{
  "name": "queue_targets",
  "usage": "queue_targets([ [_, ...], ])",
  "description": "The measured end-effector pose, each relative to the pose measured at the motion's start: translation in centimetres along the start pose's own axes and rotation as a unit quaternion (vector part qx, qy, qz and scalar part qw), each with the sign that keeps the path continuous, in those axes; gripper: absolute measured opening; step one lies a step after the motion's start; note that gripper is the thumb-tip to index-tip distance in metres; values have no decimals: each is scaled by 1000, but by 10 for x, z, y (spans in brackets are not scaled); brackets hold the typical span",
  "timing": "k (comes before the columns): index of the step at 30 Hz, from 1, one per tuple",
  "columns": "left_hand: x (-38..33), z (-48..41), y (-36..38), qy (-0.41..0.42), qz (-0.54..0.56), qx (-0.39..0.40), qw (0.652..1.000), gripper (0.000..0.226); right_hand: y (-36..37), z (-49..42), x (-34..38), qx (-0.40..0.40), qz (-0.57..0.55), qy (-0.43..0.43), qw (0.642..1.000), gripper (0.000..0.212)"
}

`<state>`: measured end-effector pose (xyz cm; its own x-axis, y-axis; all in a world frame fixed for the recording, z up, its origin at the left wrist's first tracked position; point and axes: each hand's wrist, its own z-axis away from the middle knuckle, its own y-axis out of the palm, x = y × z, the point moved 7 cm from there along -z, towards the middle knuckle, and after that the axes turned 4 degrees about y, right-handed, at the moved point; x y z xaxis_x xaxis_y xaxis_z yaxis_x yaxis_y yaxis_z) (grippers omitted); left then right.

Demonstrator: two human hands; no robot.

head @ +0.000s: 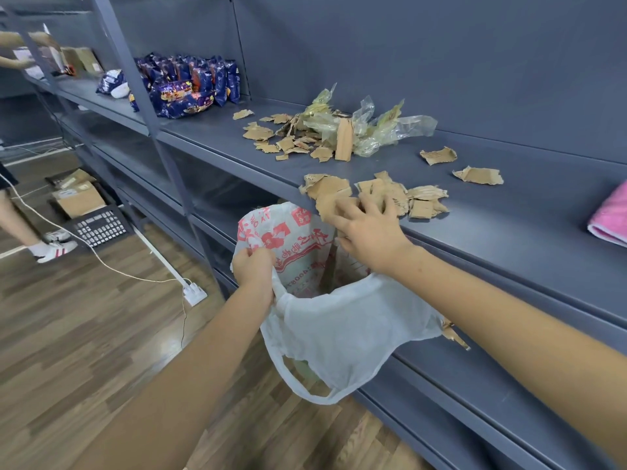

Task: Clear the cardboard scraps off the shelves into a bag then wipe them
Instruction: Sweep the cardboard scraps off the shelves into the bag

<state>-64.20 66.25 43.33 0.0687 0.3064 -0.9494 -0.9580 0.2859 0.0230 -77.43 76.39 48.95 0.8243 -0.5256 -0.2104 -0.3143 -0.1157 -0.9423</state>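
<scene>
A white plastic bag (342, 320) with red print hangs open just below the front edge of the grey shelf (509, 232). My left hand (254, 269) grips its rim at the left. My right hand (366, 228) lies at the shelf edge over the bag's mouth, fingers curled on a cluster of torn cardboard scraps (339, 191). More scraps (420, 201) lie just right of that hand. A bigger heap of cardboard scraps (288, 137) mixed with clear plastic wrappers (383, 127) sits farther back. Two single pieces (478, 174) lie to the right.
A pink cloth (610, 215) lies on the shelf at the far right. Blue snack packets (190, 86) fill the shelf's left part. Another person (44, 245) stands at the left by cardboard boxes (78, 195), a keyboard and a white cable on the wooden floor.
</scene>
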Motion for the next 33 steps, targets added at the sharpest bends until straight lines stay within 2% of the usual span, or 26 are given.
queue_targets([
  [2, 0, -1, 0, 4, -8, -1, 1000, 37, -3, 2, 0, -13, 4, -5, 1000, 32],
  [4, 0, -1, 0, 3, -13, -8, 1000, 21, 3, 4, -1, 19, -17, -13, 1000, 32],
  [6, 0, -2, 0, 0, -17, -16, 1000, 17, 4, 7, 3, 42, -12, -44, 998, 31],
  [10, -1, -2, -1, 0, -20, -23, 1000, 19, -6, 17, 18, 18, -50, -124, 991, 23],
  [12, -3, 0, 0, 6, -14, -29, 999, 40, -8, 16, 23, 44, -68, -135, 988, 22],
  [14, -4, 1, -1, 7, -26, -37, 999, 45, -8, 13, 29, 69, -86, -143, 984, 23],
  [18, 0, -6, 0, 13, -35, -21, 999, 20, -1, 13, 43, 130, -187, -151, 962, 36],
  [23, 1, -8, 2, 21, -26, -6, 999, 19, 1, 18, 45, 200, -317, -147, 915, 49],
  [27, 2, -9, 1, 19, -32, -9, 999, 17, 2, 19, 41, 239, -341, -129, 900, 56],
  [29, 2, -9, 1, 19, -33, -10, 999, 14, 0, 15, 34, 228, -356, -109, 899, 56],
  [31, 3, -10, 1, 19, -34, -7, 999, 17, -7, 6, 21, 180, -377, -84, 904, 51],
  [33, 3, -10, 1, 22, -39, -3, 999, 27, -20, -6, 2, 77, -298, -61, 950, 47],
])
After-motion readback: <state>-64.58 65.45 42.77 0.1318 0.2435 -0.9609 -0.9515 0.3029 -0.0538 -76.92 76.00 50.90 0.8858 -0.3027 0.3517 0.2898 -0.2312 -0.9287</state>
